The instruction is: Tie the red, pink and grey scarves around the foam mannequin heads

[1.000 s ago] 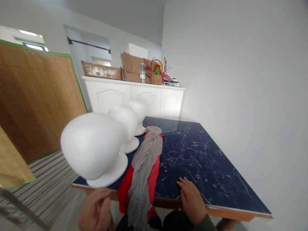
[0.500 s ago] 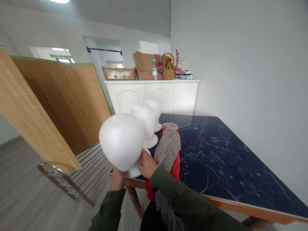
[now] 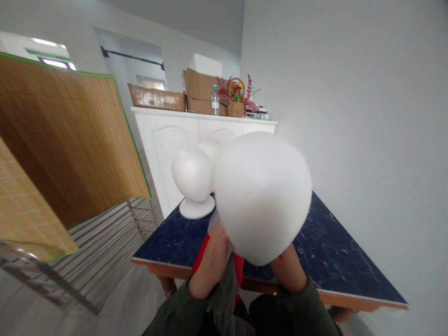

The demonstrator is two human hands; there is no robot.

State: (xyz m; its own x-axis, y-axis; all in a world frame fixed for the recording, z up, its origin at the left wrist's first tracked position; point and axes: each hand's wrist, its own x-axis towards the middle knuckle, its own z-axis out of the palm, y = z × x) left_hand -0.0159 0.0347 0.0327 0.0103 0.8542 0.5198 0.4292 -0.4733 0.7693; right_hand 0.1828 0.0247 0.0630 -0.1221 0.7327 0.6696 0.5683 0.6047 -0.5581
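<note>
From my remote seat I see a white foam mannequin head held up close in front of the camera, clear of the table and filling the middle of the view. My left hand is pressed up against its lower left side and my right hand against its lower right. Both are closed in on it from below, carrying it between them, though the fingertips are hidden behind the foam, so I cannot tell how far they wrap round. Dark green sleeves run down from both wrists. Between the forearms, a grey scarf hangs over the near table edge on top of a red cloth. The table has a dark blue marbled top with a wooden rim. On its far left corner stands a second foam head, upright on its round base, and a third one peeks out just behind it. Beyond them is a white sideboard bearing cardboard boxes, a water bottle and a flower basket. On the left, a bamboo mat lies draped over a metal rack.
</note>
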